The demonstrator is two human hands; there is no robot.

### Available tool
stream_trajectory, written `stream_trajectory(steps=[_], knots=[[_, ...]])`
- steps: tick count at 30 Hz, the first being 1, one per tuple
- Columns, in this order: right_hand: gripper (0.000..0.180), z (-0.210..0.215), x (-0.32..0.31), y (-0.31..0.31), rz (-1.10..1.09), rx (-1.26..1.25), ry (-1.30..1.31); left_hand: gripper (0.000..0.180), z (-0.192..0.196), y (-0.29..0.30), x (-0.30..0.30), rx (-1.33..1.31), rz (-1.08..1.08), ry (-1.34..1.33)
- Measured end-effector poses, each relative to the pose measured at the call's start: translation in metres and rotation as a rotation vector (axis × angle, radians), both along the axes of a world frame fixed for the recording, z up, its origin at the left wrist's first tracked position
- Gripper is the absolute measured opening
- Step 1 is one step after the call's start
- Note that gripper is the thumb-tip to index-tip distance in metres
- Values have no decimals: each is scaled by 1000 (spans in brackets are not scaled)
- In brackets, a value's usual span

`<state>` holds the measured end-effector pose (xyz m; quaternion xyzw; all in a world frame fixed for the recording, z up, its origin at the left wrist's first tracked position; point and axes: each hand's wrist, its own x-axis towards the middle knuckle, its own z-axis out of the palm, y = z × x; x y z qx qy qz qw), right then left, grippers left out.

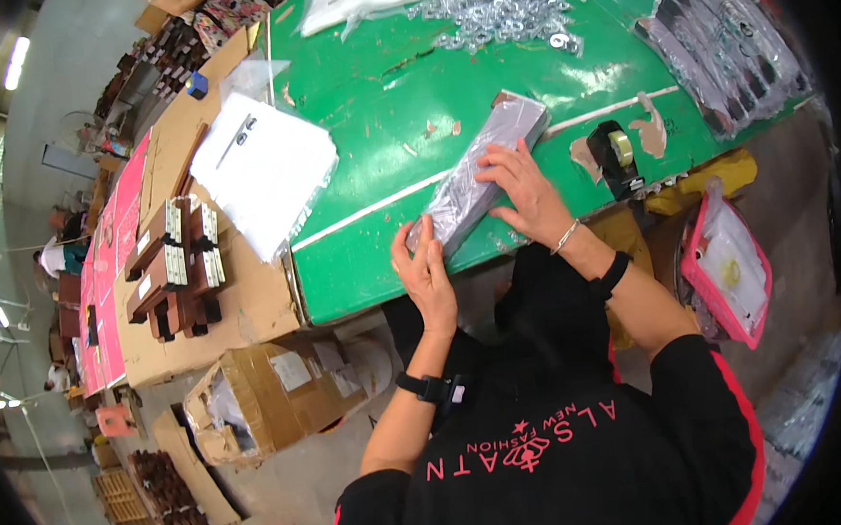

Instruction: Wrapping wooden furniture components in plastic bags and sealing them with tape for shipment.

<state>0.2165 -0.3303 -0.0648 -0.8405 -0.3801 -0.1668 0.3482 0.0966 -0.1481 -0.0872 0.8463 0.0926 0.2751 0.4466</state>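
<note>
A long, narrow package (pixel 478 177) in clear, wrinkled plastic lies slantwise across the green tabletop, its far end pointing right. At its near end, my left hand (pixel 424 272) cups the plastic corner between fingers and thumb. My right hand (pixel 524 194) rests across the package's right side, fingers stretched out over the top and thumb by the near edge. What is inside shows greyish through the film; a brown bit is visible at the far end. To the right of my right hand stands a black tape dispenser (pixel 616 159) with a roll of tape.
Similar wrapped packages (pixel 720 47) lie at the far right, beside a heap of small clear hardware packets (pixel 511 7). White plastic sheets (pixel 265 166) lie left on the green table (pixel 362 93). Brown brackets (pixel 175 263) are stacked on cardboard. A pink basket (pixel 729 263) and cardboard box (pixel 275 396) stand below.
</note>
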Motion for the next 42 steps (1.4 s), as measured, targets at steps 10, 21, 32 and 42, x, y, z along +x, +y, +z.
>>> stream_trajectory(steps=[10, 21, 32, 42], knots=[[48, 38, -39, -86, -488, 268, -37, 51, -3, -7, 1, -207, -17, -25], [50, 13, -26, -156, -735, 46, 106, 47, -1, -14, 4, -173, -37, 52], [32, 12, -16, -152, -748, 319, 276, 47, -2, -14, 4, -36, -1, 43], [28, -8, -78, -190, -449, 868, 746, 47, -2, -17, 9, -63, 3, 26]])
